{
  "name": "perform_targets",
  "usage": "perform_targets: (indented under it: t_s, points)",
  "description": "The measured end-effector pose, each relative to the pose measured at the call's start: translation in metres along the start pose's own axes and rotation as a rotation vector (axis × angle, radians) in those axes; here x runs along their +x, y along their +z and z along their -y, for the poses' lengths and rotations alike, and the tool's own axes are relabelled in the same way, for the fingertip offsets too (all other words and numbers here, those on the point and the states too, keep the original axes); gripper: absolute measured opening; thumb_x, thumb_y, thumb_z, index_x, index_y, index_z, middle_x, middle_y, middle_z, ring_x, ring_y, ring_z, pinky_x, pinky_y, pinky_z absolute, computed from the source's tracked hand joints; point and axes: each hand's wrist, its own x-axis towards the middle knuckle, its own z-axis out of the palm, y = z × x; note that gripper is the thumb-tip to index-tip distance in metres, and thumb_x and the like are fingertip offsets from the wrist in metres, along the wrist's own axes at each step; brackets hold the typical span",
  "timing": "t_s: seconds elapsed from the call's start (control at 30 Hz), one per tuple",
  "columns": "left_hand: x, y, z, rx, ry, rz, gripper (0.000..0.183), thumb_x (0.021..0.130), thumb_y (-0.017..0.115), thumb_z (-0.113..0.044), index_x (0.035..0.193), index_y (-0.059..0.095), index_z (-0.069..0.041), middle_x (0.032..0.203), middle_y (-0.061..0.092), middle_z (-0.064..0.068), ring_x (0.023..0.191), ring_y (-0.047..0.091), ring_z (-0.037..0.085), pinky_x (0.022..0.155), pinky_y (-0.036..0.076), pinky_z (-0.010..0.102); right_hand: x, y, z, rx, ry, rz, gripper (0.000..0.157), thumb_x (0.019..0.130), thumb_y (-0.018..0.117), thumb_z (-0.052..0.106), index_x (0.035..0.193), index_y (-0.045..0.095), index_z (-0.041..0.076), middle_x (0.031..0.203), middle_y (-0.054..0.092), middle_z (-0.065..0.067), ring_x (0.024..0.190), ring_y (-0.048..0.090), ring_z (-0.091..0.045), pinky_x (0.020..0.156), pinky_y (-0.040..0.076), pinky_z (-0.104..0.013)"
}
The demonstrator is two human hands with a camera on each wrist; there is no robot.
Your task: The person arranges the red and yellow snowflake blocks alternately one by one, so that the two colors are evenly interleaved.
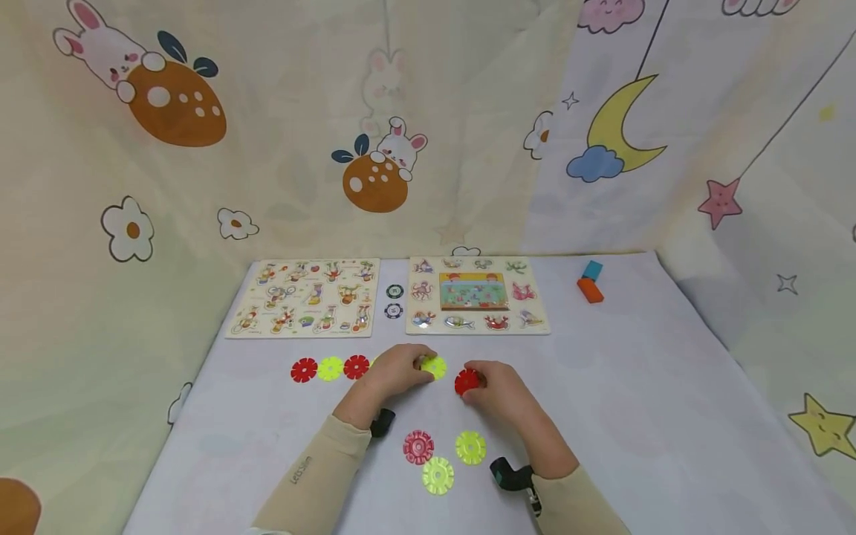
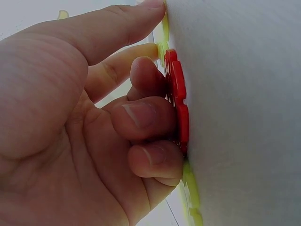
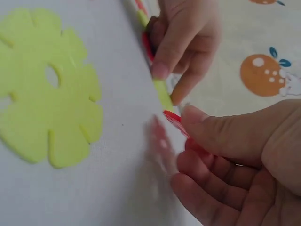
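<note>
My left hand (image 1: pixel 399 369) pinches the edges of a yellow-green notched plastic disc (image 1: pixel 436 367) lying on the cloth, thumb and forefinger on either side. Its other fingers, curled, rest against a red notched disc (image 2: pixel 180 101) in the left wrist view. My right hand (image 1: pixel 500 388) holds another red disc (image 1: pixel 467 382) between thumb and fingers, tilted close over the cloth just right of the yellow-green one. Leftward runs a row of alternating discs: red (image 1: pixel 304 370), yellow-green (image 1: pixel 331 368), red (image 1: pixel 356 366), with more partly hidden by my left hand.
Nearer me lie a pinkish-red disc (image 1: pixel 418 447) and two yellow-green discs (image 1: pixel 471 448) (image 1: pixel 438 475). Behind the row are two picture boards (image 1: pixel 301 299) (image 1: pixel 478 325), with two round chips (image 1: pixel 394 301) between them. Blue (image 1: pixel 592 270) and orange blocks (image 1: pixel 591 290) lie back right.
</note>
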Motion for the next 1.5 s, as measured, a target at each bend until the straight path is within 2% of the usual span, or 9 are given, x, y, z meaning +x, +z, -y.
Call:
perform_targets:
  t_s: [0.13,0.23,0.33,0.43,0.67,0.9,1.13,1.33,1.5]
  points:
    - [0.002,0.003,-0.001,0.0,0.007,0.008,0.041,0.082,0.073,-0.032,0.121,0.063,-0.024,0.078,0.054,-0.001,0.076,0.051,0.016,0.065,0.041,0.032,0.015,0.007,-0.004,-0.045,-0.011,-0.087,0.054,0.078,0.078,0.023,0.128,0.058,0.012,0.115,0.059,-0.006,0.098,0.053,-0.022,0.083,0.049,-0.039]
    - [0.003,0.005,-0.002,-0.006,0.005,0.022,0.042,0.081,0.073,-0.033,0.122,0.063,-0.024,0.079,0.055,-0.002,0.077,0.051,0.016,0.066,0.042,0.032,0.021,0.011,-0.011,-0.09,-0.018,-0.137,0.056,0.078,0.078,0.026,0.128,0.057,0.012,0.102,0.057,-0.005,0.089,0.051,-0.019,0.076,0.048,-0.035]
    - [0.004,0.006,-0.003,-0.005,0.013,0.032,0.042,0.082,0.073,-0.033,0.122,0.063,-0.024,0.079,0.055,-0.003,0.077,0.051,0.016,0.067,0.041,0.032,0.023,0.013,-0.018,-0.116,-0.008,-0.171,0.051,0.078,0.078,0.025,0.123,0.059,0.009,0.09,0.051,-0.004,0.08,0.047,-0.018,0.068,0.044,-0.031]
    - [0.004,0.004,-0.004,0.011,0.036,0.029,0.042,0.082,0.073,-0.032,0.122,0.064,-0.022,0.08,0.055,-0.002,0.077,0.051,0.016,0.067,0.042,0.033,0.026,0.013,-0.022,-0.105,-0.001,-0.194,0.042,0.08,0.076,0.023,0.116,0.062,0.008,0.086,0.049,-0.003,0.077,0.046,-0.018,0.065,0.041,-0.03]
    - [0.008,0.001,-0.01,0.082,0.067,0.019,0.045,0.081,0.073,-0.031,0.124,0.062,-0.022,0.089,0.059,-0.005,0.079,0.052,0.016,0.072,0.044,0.033,0.033,0.014,-0.024,-0.043,0.01,-0.183,0.037,0.08,0.076,0.022,0.114,0.063,0.01,0.085,0.047,-0.004,0.078,0.045,-0.018,0.063,0.039,-0.03]
    - [0.022,0.014,-0.024,0.113,0.132,0.03,0.045,0.081,0.074,-0.033,0.122,0.063,-0.019,0.091,0.062,-0.006,0.077,0.053,0.013,0.07,0.045,0.03,0.033,0.018,-0.025,-0.029,-0.03,-0.181,0.031,0.082,0.073,0.016,0.111,0.065,0.01,0.083,0.047,-0.005,0.076,0.044,-0.018,0.061,0.038,-0.031]
    - [0.023,0.022,-0.023,0.108,0.081,0.038,0.04,0.079,0.075,-0.032,0.116,0.065,-0.02,0.091,0.061,-0.006,0.079,0.052,0.014,0.072,0.044,0.031,0.031,0.024,-0.02,-0.052,-0.081,-0.154,0.032,0.084,0.072,0.016,0.113,0.064,0.008,0.082,0.047,-0.004,0.076,0.044,-0.018,0.061,0.038,-0.03]
    - [0.022,0.021,-0.022,0.091,0.099,0.036,0.038,0.081,0.074,-0.03,0.116,0.065,-0.02,0.081,0.057,-0.007,0.073,0.052,0.014,0.064,0.043,0.03,0.019,0.015,-0.013,-0.07,-0.139,-0.127,0.04,0.085,0.07,0.018,0.122,0.059,0.009,0.086,0.049,0.0,0.075,0.046,-0.015,0.063,0.042,-0.028]
    - [0.024,0.02,-0.027,0.093,0.111,0.036,0.038,0.081,0.074,-0.032,0.116,0.064,-0.022,0.077,0.055,-0.006,0.071,0.051,0.013,0.062,0.042,0.029,-0.013,0.003,-0.015,-0.07,-0.169,-0.083,0.033,0.084,0.072,0.019,0.115,0.064,0.011,0.086,0.05,0.003,0.072,0.047,-0.013,0.062,0.044,-0.025]
